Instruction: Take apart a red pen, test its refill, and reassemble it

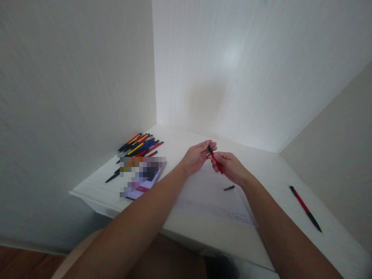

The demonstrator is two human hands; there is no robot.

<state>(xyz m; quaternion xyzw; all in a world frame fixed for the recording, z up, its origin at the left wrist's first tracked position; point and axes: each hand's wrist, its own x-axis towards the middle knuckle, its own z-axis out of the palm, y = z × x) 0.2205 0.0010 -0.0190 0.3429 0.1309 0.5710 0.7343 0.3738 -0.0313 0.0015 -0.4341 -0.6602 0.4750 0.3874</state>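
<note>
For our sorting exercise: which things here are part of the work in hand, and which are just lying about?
In hand:
left hand and right hand, both gripping the red pen
small black piece on the table by the right hand

Lying about:
pile of pens
booklet
red and black pen, far right
</note>
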